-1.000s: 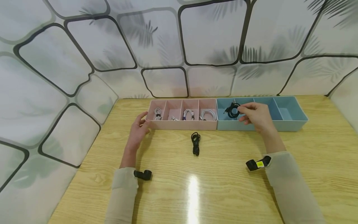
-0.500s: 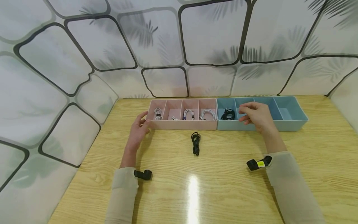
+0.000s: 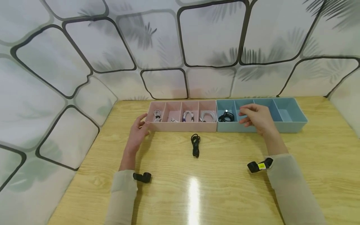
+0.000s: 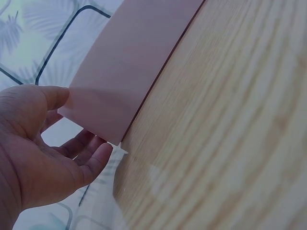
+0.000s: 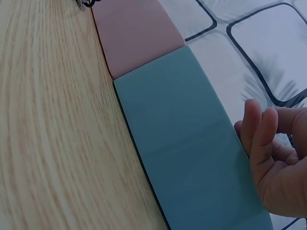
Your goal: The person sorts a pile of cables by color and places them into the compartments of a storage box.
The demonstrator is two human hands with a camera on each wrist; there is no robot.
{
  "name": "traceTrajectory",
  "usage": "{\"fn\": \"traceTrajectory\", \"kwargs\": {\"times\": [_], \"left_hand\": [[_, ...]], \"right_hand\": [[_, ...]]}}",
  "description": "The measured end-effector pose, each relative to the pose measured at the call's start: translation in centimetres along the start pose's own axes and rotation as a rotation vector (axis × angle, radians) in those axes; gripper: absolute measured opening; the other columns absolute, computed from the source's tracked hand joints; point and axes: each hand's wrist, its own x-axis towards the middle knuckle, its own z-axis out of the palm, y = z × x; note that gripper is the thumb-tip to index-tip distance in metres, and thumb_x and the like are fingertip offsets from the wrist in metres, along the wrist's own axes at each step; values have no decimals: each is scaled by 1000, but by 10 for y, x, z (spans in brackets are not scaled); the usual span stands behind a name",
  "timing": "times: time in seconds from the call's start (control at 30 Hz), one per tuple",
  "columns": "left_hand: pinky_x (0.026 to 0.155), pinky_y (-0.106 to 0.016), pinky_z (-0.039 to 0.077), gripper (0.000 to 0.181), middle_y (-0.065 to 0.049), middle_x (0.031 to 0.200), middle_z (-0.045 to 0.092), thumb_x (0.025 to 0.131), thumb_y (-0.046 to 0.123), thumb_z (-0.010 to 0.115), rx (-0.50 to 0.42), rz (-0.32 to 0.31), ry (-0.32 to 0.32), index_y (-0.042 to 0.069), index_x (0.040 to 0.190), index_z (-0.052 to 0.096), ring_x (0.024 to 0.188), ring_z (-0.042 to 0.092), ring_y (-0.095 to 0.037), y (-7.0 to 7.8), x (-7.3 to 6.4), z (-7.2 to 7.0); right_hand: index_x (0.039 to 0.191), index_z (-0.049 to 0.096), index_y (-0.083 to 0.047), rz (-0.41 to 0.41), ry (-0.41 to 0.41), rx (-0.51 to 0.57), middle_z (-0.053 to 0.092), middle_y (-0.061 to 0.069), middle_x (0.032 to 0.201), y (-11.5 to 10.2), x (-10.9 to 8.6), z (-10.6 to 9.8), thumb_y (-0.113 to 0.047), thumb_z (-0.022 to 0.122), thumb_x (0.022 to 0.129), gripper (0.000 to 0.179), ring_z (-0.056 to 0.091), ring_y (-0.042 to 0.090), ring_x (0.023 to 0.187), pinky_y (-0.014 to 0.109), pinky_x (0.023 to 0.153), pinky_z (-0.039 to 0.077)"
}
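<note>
My left hand (image 3: 137, 132) rests at the left end of the pink divided box (image 3: 184, 127). In the left wrist view its thumb (image 4: 57, 97) touches the front face near the corner, with the other fingers loosely bent by the end. My right hand (image 3: 257, 118) hovers over the front rim of the blue divided box (image 3: 291, 127), holding nothing, its fingers loosely curled. A coiled black cable (image 3: 226, 117) lies in the blue box's leftmost compartment. Another bundled black cable (image 3: 195, 145) lies on the table in front of the boxes.
White cables sit in the pink box's compartments, among them a coiled one (image 3: 207, 117) at its right end. Both boxes stand end to end at the back of the wooden table (image 3: 168, 187), before a patterned wall (image 3: 208, 40).
The right hand has let go of the coiled black cable, which dropped into the blue box's leftmost compartment. The left hand stays at the pink box, and the head view has shifted slightly.
</note>
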Motion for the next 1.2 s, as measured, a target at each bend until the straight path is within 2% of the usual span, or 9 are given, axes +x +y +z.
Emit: {"fn": "traceTrajectory", "kwargs": {"times": [0.1, 0.17, 0.33, 0.57, 0.77, 1.1, 1.2], "left_hand": [[72, -23, 50, 47, -23, 121, 52, 104, 18, 51, 5, 0, 1, 11, 151, 42, 97, 56, -27, 1, -1, -2], [73, -25, 51, 48, -24, 123, 52, 104, 16, 50, 11, -16, -7, 9, 151, 41, 99, 57, -29, 8, -5, -4], [74, -26, 51, 48, -21, 122, 52, 104, 18, 51, 14, -24, -4, 11, 151, 41, 101, 55, -29, 13, -7, -9], [75, -25, 49, 50, -20, 124, 51, 105, 23, 50, 36, -8, 8, 13, 152, 39, 103, 55, -28, 5, -4, -10], [73, -24, 49, 48, -15, 115, 50, 105, 21, 51, 15, 12, 12, 12, 150, 42, 96, 55, -22, 3, -2, -8], [67, -22, 48, 45, -16, 111, 52, 104, 16, 52, -4, 18, 9, 9, 148, 45, 81, 56, -15, 1, 0, -3], [68, -22, 48, 45, -18, 113, 53, 104, 15, 52, -6, 7, 10, 9, 148, 45, 83, 56, -17, 1, 0, -1]], "right_hand": [[133, 52, 10, -7, -6, 9, 68, -10, 86, -2, 0, 1, -30, 58, 101, 51, 69, 9, 64, 25, 56, 56], [134, 52, 9, -11, -13, 6, 68, -10, 87, -2, 0, 2, -31, 57, 101, 52, 69, 9, 64, 25, 57, 56], [139, 51, 5, -24, -41, -9, 70, -8, 92, -6, -1, 6, -37, 55, 102, 56, 70, 11, 66, 27, 58, 57], [141, 51, 2, -27, -80, 1, 72, 2, 102, -13, -1, 10, -45, 53, 101, 62, 72, 16, 70, 33, 61, 59], [141, 53, -1, -12, -100, 26, 71, 10, 109, -16, -4, 13, -48, 55, 99, 62, 74, 20, 74, 34, 64, 59], [144, 48, -1, -27, -186, 13, 70, -3, 103, -14, -16, 16, -45, 52, 101, 62, 74, 21, 80, 37, 69, 59], [146, 46, -2, -31, -213, 1, 69, 6, 113, -13, -18, 18, -43, 52, 102, 61, 74, 21, 83, 39, 71, 59]]}}
